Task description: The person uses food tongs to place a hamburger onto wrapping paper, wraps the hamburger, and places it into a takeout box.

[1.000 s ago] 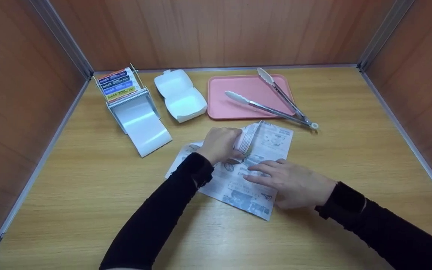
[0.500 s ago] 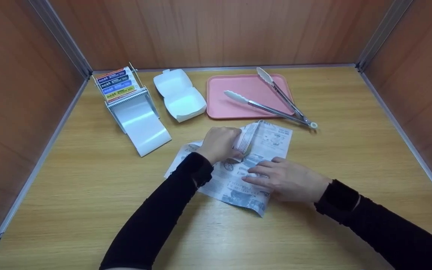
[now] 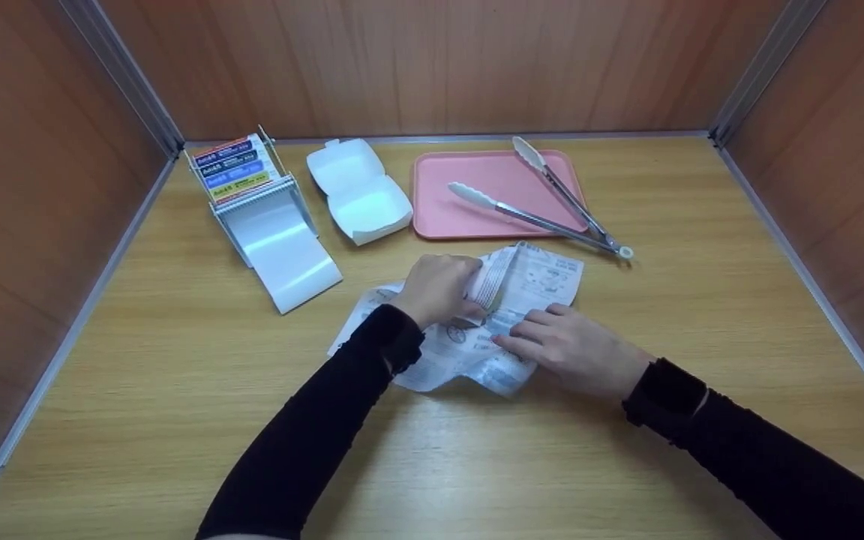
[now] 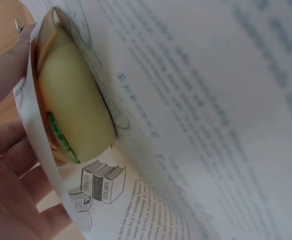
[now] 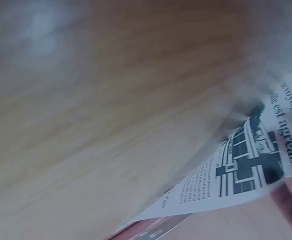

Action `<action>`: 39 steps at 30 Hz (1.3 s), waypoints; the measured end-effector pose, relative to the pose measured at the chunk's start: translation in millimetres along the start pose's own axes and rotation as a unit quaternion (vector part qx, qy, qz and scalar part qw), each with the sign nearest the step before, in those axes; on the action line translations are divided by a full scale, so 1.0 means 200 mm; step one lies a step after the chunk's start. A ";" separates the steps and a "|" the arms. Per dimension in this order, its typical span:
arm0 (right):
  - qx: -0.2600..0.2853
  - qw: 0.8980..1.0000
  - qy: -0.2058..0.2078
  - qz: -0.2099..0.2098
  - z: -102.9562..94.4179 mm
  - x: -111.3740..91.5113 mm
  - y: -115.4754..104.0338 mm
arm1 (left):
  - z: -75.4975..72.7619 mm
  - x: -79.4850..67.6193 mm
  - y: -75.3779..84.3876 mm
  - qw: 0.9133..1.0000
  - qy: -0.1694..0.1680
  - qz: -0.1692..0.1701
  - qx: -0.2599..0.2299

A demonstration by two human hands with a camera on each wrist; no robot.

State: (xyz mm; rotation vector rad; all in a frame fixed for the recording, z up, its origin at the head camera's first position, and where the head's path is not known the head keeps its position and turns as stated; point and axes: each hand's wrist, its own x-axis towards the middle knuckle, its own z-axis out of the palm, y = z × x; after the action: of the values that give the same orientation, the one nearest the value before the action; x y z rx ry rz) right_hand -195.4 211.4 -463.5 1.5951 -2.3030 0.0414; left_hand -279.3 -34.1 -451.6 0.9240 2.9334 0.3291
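Note:
A sheet of newsprint-patterned wrapping paper (image 3: 548, 274) lies in the middle of the table, its near edge raised and wavy. My left hand (image 3: 436, 289) grips a folded part of it round a burger (image 4: 73, 95), whose pale yellow bun and green lettuce edge show in the left wrist view. From above, hand and paper mostly hide the burger. At the sheet's right side, my right hand (image 3: 582, 351) has curled fingers and holds the paper's edge. Only fingertips (image 5: 291, 205) and a lifted paper strip appear in the right wrist view.
Behind the paper is a pink tray (image 3: 439, 221) with open metal tongs (image 3: 541, 217) lying across it. An open white clamshell box (image 3: 361, 191) stands left of the tray. Farther left sits a label dispenser (image 3: 267, 202) with a white strip hanging out. Wooden panels (image 3: 432, 67) enclose the table.
My right hand has moved slightly up and left, its fingers curling more, and the paper's near right corner has lifted and shifted away from me. The left hand keeps its grip in place.

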 end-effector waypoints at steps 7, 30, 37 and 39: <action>0.090 0.991 0.092 0.019 -0.01 0.02 0.03 | -0.01 -0.01 0.01 1.000 0.000 0.003 -0.010; 0.313 0.884 0.162 0.306 0.11 0.26 0.17 | 0.05 -0.07 -0.03 0.986 0.036 0.107 -0.126; 0.297 0.882 0.141 0.339 0.16 0.31 0.18 | 0.06 -0.06 -0.06 0.988 0.021 0.072 -0.135; 0.293 0.881 0.141 0.343 0.17 0.33 0.19 | 0.06 -0.06 -0.07 0.991 0.019 0.058 -0.122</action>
State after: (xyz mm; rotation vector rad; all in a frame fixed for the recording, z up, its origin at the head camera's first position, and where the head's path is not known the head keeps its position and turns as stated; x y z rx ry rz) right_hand -259.4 159.5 -469.4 0.7826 -2.6052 1.1483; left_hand -276.1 -49.2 -466.3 1.0628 2.7926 0.7011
